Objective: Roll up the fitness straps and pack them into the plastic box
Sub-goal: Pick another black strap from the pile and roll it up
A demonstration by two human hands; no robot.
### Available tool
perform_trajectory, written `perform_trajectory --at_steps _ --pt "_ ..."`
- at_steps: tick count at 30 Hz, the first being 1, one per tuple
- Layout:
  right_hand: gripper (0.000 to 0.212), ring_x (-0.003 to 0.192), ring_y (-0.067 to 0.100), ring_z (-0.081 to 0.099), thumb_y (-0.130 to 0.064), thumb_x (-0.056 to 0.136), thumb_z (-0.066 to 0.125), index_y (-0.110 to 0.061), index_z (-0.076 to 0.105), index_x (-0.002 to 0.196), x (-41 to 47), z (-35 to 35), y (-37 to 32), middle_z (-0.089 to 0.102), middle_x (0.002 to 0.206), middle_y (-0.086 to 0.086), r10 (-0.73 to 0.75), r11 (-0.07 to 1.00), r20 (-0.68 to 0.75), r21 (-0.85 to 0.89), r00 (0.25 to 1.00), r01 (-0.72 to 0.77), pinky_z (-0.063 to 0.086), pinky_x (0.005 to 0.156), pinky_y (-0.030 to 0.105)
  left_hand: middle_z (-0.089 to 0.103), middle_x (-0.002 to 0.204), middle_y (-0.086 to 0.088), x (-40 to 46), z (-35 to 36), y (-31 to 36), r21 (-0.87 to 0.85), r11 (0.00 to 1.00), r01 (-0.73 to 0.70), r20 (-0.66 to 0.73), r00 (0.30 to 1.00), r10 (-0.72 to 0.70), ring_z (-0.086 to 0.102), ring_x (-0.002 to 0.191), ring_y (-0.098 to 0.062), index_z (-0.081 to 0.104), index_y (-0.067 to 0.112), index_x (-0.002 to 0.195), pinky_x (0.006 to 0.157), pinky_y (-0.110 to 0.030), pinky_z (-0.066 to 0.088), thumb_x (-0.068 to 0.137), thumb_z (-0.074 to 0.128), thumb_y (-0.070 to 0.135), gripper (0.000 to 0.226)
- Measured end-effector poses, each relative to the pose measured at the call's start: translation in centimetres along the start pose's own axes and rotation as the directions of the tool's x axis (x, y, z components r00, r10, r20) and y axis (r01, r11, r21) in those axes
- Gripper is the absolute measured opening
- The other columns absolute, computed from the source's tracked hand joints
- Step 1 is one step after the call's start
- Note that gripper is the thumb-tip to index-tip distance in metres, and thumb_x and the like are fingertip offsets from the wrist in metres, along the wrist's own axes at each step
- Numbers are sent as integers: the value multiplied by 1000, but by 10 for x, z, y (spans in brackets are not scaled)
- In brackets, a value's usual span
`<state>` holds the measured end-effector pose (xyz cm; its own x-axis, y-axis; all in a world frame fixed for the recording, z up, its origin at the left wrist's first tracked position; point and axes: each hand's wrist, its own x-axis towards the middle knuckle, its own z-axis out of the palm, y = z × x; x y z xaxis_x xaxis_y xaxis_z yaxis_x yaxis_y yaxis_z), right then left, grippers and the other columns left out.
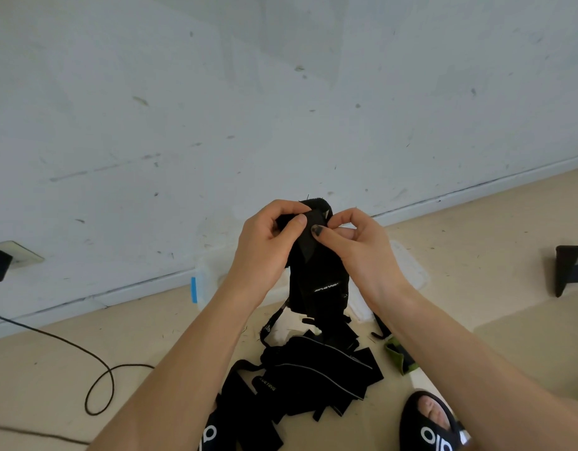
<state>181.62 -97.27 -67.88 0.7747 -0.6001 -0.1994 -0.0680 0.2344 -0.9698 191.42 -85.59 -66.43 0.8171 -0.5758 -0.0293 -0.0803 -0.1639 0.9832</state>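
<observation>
Hands: left [268, 245] and right [356, 245] pinch black woven strap [317, 271] (half-rolled, fuzzy-edged), tail hanging

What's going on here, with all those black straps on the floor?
A person is on the floor, seen from their own head camera, holding one black strap up in both hands. The left hand and right hand pinch its top end, apparently rolling it, while the rest hangs down. More straps lie in a loose pile below. A clear plastic box sits behind the hands by the wall; its inside is hidden.
</observation>
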Motion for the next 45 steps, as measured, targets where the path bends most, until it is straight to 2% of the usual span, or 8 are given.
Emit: perform_trajectory --at_steps 8,14,18,20,24,30,35,45 --pt "18 65 29 67 -21 98 70 -8 58 96 -1 1 1 69 78 29 -20 994 -37 -108 999 16 53 62 35 72 89 2 -1 0 1 25 1000 -13 -36 999 13 62 67 -3 73 26 105 57 -17 53 98 64 12 18" --pt "29 55 3 58 -41 96 70 -16 57 100 3 -1 6 63 69 -8 -54 938 -50 -345 997 33 44 51 14 71 85 11 0 -1 2 36 999 -28 -63 998 30 61 69 -8 73 30 102 62 -25 55 98 63 13 20" --pt "32 95 3 65 -48 95 67 -29 59 120 6 -3 5 63 109 -5 -117 880 -3 -465 993 102 51 73 11 68 80 15 0 -3 4 -24 999 -32 -73 997 30 62 68 0 73 25 104 57 -16 51 100 63 14 16" --pt "24 99 -1 61 -47 97 64 -27 66 110 7 -3 3 64 107 -6 -164 861 29 -484 986 157 47 81 9 68 80 13 -1 -1 5 -23 999 -42 -56 998 40 62 69 0 73 25 105 58 -16 51 100 63 14 16" --pt "31 70 8 66 -34 104 60 -10 68 86 6 -1 -1 67 72 -2 -122 943 81 -302 989 141 52 65 24 68 88 11 -2 4 4 29 995 -98 -52 994 99 63 76 -1 68 25 109 67 -17 52 99 63 14 15" --pt "42 54 9 51 -33 103 62 -11 54 69 2 6 0 50 57 -4 -103 961 42 -252 994 110 41 53 22 66 106 14 -4 9 3 86 981 -173 -60 982 179 65 97 -1 59 26 119 78 -16 54 101 58 13 22" --pt "52 66 24 59 -40 102 62 8 57 82 0 9 -1 55 70 16 -58 988 50 -142 997 65 46 64 38 67 108 9 -2 8 3 103 978 -182 -60 980 189 65 98 -2 58 26 121 76 -11 50 102 59 15 23" --pt "33 93 33 76 -35 104 59 -7 76 106 2 6 -6 76 100 21 43 997 2 61 999 -43 61 85 48 62 76 9 -5 10 1 17 988 -153 -18 988 154 61 71 -3 58 27 123 61 -16 48 104 55 15 23"
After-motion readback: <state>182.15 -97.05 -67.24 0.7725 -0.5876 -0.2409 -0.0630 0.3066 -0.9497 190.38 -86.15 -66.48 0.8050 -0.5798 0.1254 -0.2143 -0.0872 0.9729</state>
